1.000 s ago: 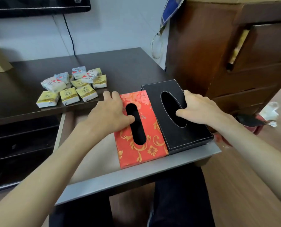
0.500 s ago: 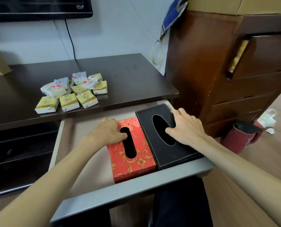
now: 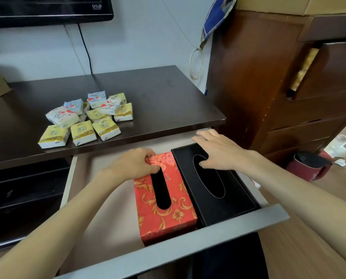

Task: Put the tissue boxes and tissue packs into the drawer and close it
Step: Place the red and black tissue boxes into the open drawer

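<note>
A red floral tissue box [image 3: 164, 214] and a black tissue box [image 3: 234, 202] lie side by side inside the open drawer [image 3: 208, 240], at its right end. My left hand [image 3: 136, 166] grips the far end of the red box, fingers curled over its edge and thumb at the slot. My right hand [image 3: 222, 152] lies flat on the far end of the black box with fingers spread, reaching past its edge. Several small tissue packs [image 3: 83, 131], yellow and white-blue, sit in a heap on the dark desk top [image 3: 168, 97] above the drawer.
A brown chest of drawers [image 3: 289, 97] stands close on the right, with a red jug [image 3: 309, 166] on the floor beside it. A monitor [image 3: 47, 9] hangs over the desk's back. Dark shelves [image 3: 23, 198] lie left of the drawer.
Both boxes have gone down from the drawer's front rim into the drawer. My right hand has flattened and slid toward the black box's far end.
</note>
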`<state>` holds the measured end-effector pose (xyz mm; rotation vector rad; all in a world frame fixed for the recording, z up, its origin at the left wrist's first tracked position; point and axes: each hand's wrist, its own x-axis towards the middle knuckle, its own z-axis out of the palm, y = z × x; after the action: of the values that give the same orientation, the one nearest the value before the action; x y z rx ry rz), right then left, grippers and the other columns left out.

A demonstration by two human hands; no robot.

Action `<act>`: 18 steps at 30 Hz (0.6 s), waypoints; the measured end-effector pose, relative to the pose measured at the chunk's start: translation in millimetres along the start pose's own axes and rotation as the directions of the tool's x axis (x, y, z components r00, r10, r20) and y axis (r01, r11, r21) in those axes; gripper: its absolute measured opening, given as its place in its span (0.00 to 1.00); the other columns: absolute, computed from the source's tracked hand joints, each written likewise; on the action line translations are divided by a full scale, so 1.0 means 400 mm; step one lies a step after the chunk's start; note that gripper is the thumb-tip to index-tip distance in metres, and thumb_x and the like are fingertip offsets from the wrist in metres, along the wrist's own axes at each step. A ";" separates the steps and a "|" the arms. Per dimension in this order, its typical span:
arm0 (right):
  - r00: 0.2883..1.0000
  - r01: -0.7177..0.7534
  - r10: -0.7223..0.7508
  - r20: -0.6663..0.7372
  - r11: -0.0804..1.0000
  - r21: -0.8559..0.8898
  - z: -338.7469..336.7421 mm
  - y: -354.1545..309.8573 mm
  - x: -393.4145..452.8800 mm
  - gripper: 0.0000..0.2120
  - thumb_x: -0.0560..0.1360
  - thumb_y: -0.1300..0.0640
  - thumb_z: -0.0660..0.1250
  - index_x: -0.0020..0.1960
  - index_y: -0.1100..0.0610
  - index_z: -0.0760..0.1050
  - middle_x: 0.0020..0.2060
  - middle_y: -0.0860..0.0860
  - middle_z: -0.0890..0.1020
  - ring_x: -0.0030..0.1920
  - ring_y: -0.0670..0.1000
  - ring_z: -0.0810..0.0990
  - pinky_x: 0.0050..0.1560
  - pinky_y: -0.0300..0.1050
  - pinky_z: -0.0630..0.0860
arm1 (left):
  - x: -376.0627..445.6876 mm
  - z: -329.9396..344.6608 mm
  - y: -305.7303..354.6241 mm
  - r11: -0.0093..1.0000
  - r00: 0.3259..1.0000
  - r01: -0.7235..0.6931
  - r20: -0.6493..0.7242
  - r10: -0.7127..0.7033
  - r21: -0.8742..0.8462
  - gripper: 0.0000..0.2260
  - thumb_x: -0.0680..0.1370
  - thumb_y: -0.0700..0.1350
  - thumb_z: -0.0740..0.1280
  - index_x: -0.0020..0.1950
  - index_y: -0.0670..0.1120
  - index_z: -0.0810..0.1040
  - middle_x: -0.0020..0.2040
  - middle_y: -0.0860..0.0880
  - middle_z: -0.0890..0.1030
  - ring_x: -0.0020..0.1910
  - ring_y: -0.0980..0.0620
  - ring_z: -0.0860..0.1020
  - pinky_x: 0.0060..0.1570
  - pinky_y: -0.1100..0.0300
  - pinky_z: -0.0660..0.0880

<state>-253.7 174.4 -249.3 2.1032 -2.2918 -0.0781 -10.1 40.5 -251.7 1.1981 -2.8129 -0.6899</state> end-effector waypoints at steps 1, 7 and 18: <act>0.999 0.024 -0.026 0.047 0.999 0.038 -0.001 0.004 0.023 0.37 0.73 0.49 0.73 0.78 0.57 0.64 0.78 0.55 0.65 0.77 0.57 0.61 0.71 0.52 0.67 | 0.002 0.002 -0.001 0.998 0.999 -0.029 0.014 0.029 -0.047 0.11 0.73 0.55 0.72 0.53 0.55 0.80 0.46 0.55 0.82 0.46 0.53 0.80 0.40 0.59 0.72; 0.987 0.013 -0.052 0.150 0.969 0.247 0.029 0.065 0.039 0.37 0.76 0.60 0.70 0.82 0.52 0.60 0.78 0.51 0.67 0.77 0.54 0.64 0.71 0.49 0.65 | -0.002 0.019 -0.038 0.960 0.985 -0.167 0.004 0.173 -0.225 0.05 0.77 0.50 0.71 0.52 0.54 0.81 0.45 0.57 0.85 0.43 0.60 0.82 0.45 0.58 0.77; 0.999 0.034 -0.025 -0.032 0.949 0.315 0.102 0.091 0.013 0.33 0.75 0.57 0.65 0.79 0.50 0.65 0.76 0.48 0.71 0.76 0.51 0.66 0.69 0.44 0.61 | -0.028 0.063 -0.004 0.978 0.970 -0.207 -0.136 0.202 -0.019 0.09 0.78 0.56 0.66 0.55 0.54 0.79 0.44 0.55 0.85 0.46 0.51 0.81 0.48 0.53 0.75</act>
<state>-292.8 172.9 -287.8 2.2604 -2.3919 0.3383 -5.6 57.1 -273.1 0.8952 -2.7487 -0.6158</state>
